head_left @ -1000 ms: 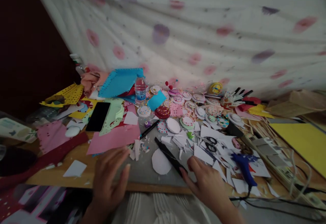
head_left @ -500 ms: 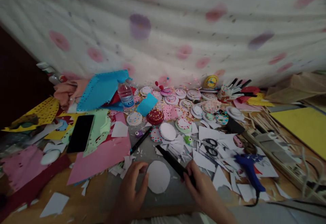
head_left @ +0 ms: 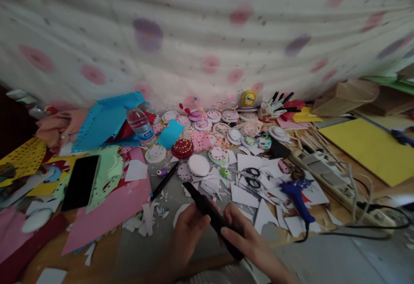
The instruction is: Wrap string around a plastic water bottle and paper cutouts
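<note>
Here, your left hand [head_left: 190, 229] and right hand [head_left: 242, 234] clasped one black tool [head_left: 214, 217]; one white disc [head_left: 180, 213] lay partly hidden behind the left.

white disc [head_left: 179, 213]: partly hidden behind hands [head_left: 191, 229] | white card [head_left: 51, 276]: cut off by bottom edge

No words can be read: the bottle's [head_left: 137, 120] blue label [head_left: 145, 134], beyond and left of the fingers [head_left: 203, 221], is too small.

The left hand [head_left: 190, 229] and right hand [head_left: 247, 234] wrap fingers [head_left: 230, 235] round a black tool [head_left: 204, 205] over the tabletop [head_left: 103, 263], near a white disc [head_left: 178, 212].
</note>
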A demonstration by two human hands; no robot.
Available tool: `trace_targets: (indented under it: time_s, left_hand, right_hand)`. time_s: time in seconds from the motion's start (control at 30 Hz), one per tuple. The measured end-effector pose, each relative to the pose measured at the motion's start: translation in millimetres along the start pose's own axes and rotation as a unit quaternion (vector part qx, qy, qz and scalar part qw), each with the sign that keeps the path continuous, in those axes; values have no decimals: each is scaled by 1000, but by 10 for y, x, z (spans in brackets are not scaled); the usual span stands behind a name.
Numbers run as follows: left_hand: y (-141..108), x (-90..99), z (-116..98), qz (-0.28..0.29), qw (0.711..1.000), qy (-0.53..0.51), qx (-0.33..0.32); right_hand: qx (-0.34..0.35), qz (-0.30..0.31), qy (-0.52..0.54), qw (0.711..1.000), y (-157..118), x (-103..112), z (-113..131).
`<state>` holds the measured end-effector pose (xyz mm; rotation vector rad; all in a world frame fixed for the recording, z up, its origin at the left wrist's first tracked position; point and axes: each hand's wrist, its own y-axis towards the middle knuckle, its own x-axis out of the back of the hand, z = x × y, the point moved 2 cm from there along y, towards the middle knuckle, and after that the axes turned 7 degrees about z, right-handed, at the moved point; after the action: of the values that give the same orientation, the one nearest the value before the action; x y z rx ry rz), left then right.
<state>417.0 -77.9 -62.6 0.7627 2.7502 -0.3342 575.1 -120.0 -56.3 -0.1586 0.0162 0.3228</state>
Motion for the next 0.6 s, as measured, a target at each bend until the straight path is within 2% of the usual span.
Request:
trace_targets:
  time_s: [0.1,0.23,0.37,0.5,0.53,0.6]
  left_hand:
    - [65,-117,-33,-10,1000,5,14]
    - [145,-199,53,-31,999,-23,37]
    - [250,-329,176,-49,995,-75,50]
    - [397,-532,176,-11,989,-136,55]
    - [435,-560,157,5,989,-133,60]
    - [490,-538,112,25,995,-72,68]
  right_hand:
    - [-1,-22,36,999,12,-6,-31]
    - [-14,-22,111,993,-64,94,19]
    - [-19,31,149,988,-199,308,137]
    - [-29,91,91,991,-350,595,223]
    - [-34,85,62,994,-385,688,225]
    - [-39,35,-29,998,-440,920,205]
